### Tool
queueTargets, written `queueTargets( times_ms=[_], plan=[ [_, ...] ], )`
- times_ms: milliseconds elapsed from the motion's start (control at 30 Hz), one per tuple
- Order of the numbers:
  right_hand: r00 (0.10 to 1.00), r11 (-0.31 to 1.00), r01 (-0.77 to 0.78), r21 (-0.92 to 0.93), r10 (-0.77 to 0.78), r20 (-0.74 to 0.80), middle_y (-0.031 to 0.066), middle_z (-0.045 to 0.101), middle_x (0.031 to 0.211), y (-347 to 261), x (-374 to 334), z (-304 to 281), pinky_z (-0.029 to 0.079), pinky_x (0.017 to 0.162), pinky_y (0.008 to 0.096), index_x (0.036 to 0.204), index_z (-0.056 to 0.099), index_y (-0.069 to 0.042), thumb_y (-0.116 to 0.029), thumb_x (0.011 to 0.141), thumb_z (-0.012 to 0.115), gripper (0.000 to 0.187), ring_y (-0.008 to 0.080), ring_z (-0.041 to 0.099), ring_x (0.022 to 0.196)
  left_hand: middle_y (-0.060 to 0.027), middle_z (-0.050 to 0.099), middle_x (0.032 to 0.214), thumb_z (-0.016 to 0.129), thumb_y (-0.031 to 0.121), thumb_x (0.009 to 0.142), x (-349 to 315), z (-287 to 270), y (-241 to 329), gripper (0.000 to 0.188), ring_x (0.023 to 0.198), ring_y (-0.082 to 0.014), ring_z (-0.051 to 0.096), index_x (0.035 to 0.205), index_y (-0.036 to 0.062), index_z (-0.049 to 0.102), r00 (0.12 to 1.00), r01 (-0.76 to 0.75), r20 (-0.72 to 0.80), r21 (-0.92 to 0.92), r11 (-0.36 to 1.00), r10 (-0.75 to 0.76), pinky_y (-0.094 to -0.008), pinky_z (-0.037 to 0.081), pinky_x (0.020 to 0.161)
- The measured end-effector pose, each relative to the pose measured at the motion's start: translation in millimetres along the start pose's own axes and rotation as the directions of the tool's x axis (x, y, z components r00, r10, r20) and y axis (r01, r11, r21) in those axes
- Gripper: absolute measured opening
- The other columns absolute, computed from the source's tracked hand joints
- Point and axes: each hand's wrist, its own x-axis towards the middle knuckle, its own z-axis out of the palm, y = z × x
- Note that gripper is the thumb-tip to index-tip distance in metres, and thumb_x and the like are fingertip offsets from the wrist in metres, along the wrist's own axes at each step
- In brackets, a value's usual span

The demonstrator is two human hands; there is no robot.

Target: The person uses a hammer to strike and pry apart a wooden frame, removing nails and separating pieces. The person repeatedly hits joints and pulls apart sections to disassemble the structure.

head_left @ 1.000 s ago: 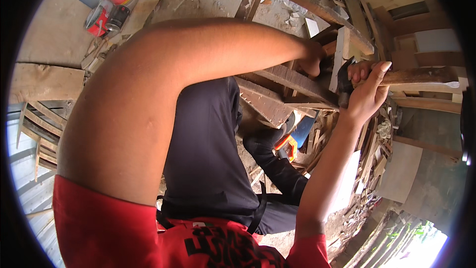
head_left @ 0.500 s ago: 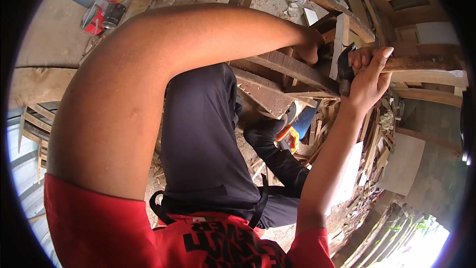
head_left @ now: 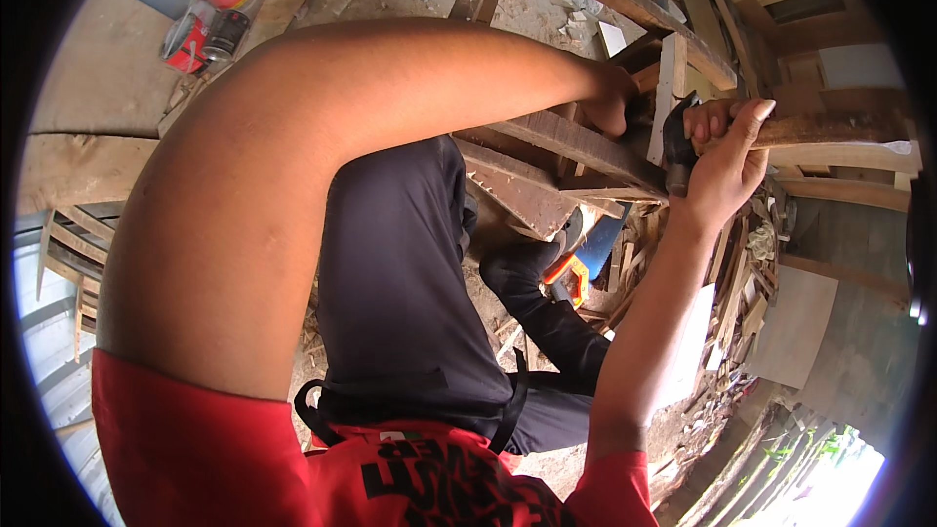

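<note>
My left arm crosses the whole picture, and my left hand [head_left: 610,102] is curled on a piece of the wooden frame [head_left: 576,146] beside a pale upright slat [head_left: 669,78]. What its fingers pinch is hidden. Just to the right, my right hand [head_left: 722,161] grips a hammer close to its dark head [head_left: 676,141]. The hammer's wooden handle [head_left: 830,129] sticks out to the right. The hammer head sits against the frame, next to the slat and a hand's width from my left hand. My legs in dark trousers are below the frame.
A handsaw [head_left: 576,268] with an orange handle and a blue blade lies under the frame among wood offcuts [head_left: 732,273]. Red cans [head_left: 210,20] stand on a plywood sheet at upper left. More planks and frames [head_left: 800,49] are stacked at upper right.
The right hand with the hammer has risen a little against the frame. The left hand stays on the same piece of wood.
</note>
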Motion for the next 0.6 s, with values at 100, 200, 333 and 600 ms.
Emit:
queueTargets(
  times_ms=[100,200,333,600],
  plan=[
    [0.999,0.999,-0.049,-0.01,0.049,0.011,0.0012,0.04,0.063,-6.2,1.8,2.7,0.037,0.054,0.0283,0.077,0.042,-0.005,-0.039,0.103,0.05,0.043,0.0115,0.039,0.056,-0.0175,0.07,0.102,0.077,0.022,0.066,7.6,3.5,-4.3,0.039,0.099,-0.0304,0.067,0.099,0.0018,0.072,0.995,0.09,0.037,-0.044,0.995,-0.088,-0.0384,0.051,0.083],
    [0.995,0.993,-0.093,-0.065,0.095,0.014,0.0002,0.038,0.062,-13.3,6.6,3.6,0.036,0.052,0.0275,0.076,0.041,-0.006,-0.04,0.103,0.05,0.044,0.0107,0.038,0.054,-0.0171,0.07,0.103,0.078,0.021,0.064,15.4,10.1,-10.0,0.04,0.1,-0.0301,0.066,0.099,0.0023,0.072,0.993,0.12,0.023,-0.088,0.989,-0.119,-0.0379,0.051,0.085],
    [0.98,0.979,-0.17,-0.116,0.179,0.081,-0.0005,0.037,0.062,-21.6,19.0,-1.4,0.034,0.05,0.0268,0.076,0.042,-0.006,-0.04,0.102,0.052,0.044,0.0098,0.037,0.053,-0.0168,0.072,0.1,0.079,0.03,0.065,18.1,10.6,-15.7,0.044,0.097,-0.0294,0.068,0.099,0.003,0.073,0.995,0.101,0.016,-0.065,0.993,-0.101,-0.0372,0.053,0.082],
    [0.913,0.898,-0.405,-0.174,0.408,-0.024,-0.0005,0.037,0.067,-43.6,42.1,5.7,0.032,0.05,0.0261,0.091,0.047,-0.006,-0.041,0.099,0.057,0.037,0.009,0.033,0.053,-0.0174,0.071,0.104,0.081,0.028,0.067,16.8,2.7,-1.2,0.042,0.102,-0.031,0.066,0.1,0.0033,0.072,0.98,0.176,0.1,-0.016,0.984,-0.173,-0.0382,0.051,0.086]
  ],
)
